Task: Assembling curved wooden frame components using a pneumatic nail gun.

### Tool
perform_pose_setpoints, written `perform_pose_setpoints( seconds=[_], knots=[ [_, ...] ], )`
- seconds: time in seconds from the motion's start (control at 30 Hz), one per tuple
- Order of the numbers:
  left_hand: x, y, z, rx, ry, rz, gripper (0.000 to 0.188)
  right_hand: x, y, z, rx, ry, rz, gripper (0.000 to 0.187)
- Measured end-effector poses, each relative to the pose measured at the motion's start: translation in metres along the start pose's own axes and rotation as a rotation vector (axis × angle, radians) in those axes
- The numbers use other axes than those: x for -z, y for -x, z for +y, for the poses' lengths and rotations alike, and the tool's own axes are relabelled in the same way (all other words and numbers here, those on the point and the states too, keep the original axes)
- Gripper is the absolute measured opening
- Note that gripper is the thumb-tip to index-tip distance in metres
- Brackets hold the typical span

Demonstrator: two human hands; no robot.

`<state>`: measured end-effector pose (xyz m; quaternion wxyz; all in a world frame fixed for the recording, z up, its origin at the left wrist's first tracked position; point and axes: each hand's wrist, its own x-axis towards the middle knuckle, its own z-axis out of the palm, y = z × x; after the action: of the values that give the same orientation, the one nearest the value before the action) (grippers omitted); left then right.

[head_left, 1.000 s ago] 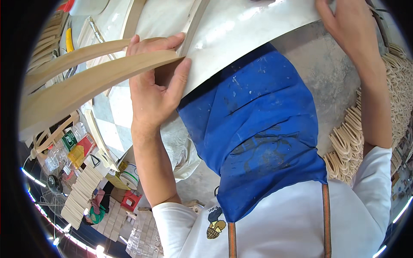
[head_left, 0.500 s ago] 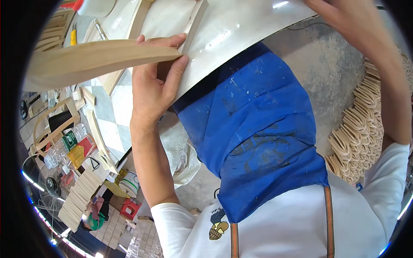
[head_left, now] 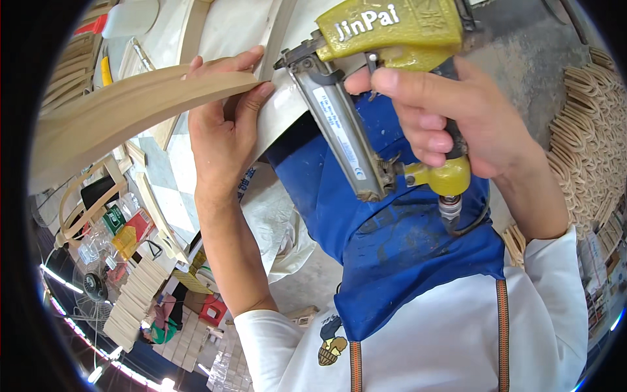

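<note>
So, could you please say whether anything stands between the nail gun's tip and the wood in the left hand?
Nothing visible does: the nail gun has its tip beside the wood; the left hand has its thumb nearby.

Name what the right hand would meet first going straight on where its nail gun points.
The nail gun in the right hand would probably touch the narrow wooden strip by the left hand first; depth is unclear.

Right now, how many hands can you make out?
2: left hand gripping the end of a curved wooden piece; right hand around the handle of a yellow nail gun. The background person may have others, too small or hidden to tell.
</note>
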<state>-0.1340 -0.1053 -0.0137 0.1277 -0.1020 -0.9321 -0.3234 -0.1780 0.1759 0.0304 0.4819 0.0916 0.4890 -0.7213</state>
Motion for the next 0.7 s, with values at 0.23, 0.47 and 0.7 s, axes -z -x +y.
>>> perform_pose_setpoints(
  seconds=[0.23, 0.47, 0.7],
  knots=[
    [0.001, 0.002, -0.001, -0.008, -0.016, 0.018, 0.027, -0.003, -0.011, 0.02, -0.036, -0.108, -0.012, 0.038],
    [0.001, 0.003, -0.004, -0.037, -0.033, 0.028, 0.027, -0.008, -0.013, 0.023, -0.028, -0.144, 0.002, 0.038],
    [0.0, 0.003, -0.004, -0.019, -0.017, 0.037, 0.026, -0.01, -0.012, 0.026, -0.002, -0.116, 0.015, 0.038]
  ],
)
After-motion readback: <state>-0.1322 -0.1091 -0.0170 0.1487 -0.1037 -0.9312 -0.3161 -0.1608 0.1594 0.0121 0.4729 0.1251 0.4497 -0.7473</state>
